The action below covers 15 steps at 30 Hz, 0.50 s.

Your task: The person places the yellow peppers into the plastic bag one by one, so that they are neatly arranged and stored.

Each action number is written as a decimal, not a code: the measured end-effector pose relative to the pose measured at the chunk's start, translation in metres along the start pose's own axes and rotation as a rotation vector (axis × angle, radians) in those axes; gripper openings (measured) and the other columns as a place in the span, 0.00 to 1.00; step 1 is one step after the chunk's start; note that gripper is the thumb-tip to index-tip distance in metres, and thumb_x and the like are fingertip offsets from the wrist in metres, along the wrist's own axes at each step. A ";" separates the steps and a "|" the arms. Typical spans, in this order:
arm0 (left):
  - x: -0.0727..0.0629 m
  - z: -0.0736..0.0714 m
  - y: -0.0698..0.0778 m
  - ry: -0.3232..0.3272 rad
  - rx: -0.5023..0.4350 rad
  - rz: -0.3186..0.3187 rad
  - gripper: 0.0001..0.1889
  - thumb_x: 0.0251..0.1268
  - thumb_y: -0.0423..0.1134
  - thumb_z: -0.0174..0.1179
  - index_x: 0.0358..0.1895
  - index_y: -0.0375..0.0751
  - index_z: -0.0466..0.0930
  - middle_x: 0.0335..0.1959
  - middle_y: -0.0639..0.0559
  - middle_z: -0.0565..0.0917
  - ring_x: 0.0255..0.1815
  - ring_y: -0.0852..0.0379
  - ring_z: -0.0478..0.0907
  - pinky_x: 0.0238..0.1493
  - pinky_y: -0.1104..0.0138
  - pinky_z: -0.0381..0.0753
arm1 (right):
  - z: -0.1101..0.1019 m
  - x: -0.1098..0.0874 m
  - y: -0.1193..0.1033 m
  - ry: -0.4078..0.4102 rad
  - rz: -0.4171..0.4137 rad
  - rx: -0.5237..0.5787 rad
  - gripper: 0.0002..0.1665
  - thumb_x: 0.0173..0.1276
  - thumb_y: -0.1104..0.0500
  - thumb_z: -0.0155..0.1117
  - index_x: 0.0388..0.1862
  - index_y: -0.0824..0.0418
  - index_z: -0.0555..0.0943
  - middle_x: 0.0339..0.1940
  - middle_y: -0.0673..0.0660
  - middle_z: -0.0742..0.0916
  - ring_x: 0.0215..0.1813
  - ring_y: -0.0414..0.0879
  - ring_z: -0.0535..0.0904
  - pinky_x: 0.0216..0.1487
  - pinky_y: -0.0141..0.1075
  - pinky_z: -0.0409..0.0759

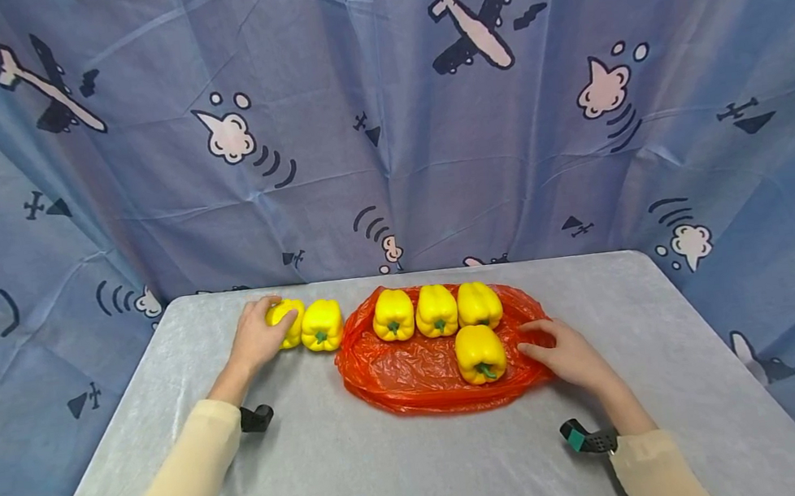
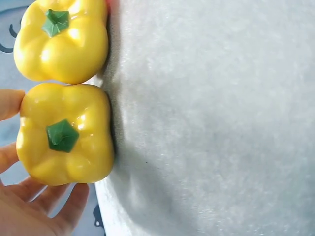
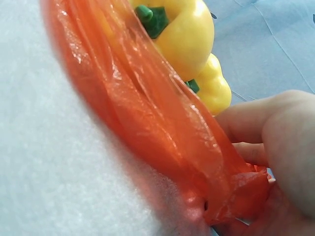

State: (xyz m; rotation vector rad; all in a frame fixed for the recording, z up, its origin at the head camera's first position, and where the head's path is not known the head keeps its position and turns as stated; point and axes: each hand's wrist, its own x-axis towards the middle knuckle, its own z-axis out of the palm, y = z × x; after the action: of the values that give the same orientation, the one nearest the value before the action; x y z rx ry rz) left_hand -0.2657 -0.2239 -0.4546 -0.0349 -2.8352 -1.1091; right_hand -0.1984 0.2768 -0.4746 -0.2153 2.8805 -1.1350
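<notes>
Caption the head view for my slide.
Four yellow peppers sit inside a red bag, two more beside it; left hand grips the outer pepper, right hand holds the bag's edge.

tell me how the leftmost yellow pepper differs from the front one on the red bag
The left hand grips the leftmost pepper; no hand holds the front pepper. The leftmost pepper is outside the red bag, while the front pepper has the bag beneath it. Both are yellow with a green stem.
</notes>
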 end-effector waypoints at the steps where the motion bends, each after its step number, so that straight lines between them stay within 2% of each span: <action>1: 0.000 0.000 -0.001 -0.004 0.000 -0.001 0.31 0.75 0.51 0.56 0.71 0.32 0.68 0.67 0.30 0.68 0.68 0.33 0.65 0.71 0.41 0.62 | 0.000 0.000 0.000 0.001 0.000 0.001 0.26 0.73 0.51 0.65 0.63 0.66 0.79 0.65 0.71 0.78 0.70 0.70 0.68 0.71 0.65 0.61; 9: -0.002 0.000 -0.005 -0.057 0.014 -0.002 0.33 0.76 0.53 0.54 0.75 0.34 0.65 0.68 0.30 0.67 0.68 0.33 0.66 0.69 0.40 0.63 | 0.002 0.001 0.001 -0.007 0.023 -0.006 0.27 0.73 0.50 0.65 0.63 0.66 0.79 0.65 0.72 0.78 0.69 0.70 0.68 0.70 0.67 0.61; 15: -0.003 -0.004 -0.008 -0.089 0.003 -0.016 0.36 0.75 0.56 0.55 0.76 0.36 0.62 0.73 0.30 0.65 0.74 0.32 0.61 0.72 0.39 0.58 | 0.002 0.001 0.001 -0.025 0.051 -0.011 0.28 0.73 0.49 0.65 0.64 0.65 0.78 0.67 0.72 0.76 0.69 0.70 0.67 0.70 0.67 0.62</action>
State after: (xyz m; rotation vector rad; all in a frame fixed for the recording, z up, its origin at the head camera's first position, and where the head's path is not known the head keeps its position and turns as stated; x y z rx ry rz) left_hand -0.2630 -0.2322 -0.4575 -0.0626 -2.9197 -1.1342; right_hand -0.1995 0.2762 -0.4771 -0.1542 2.8540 -1.1006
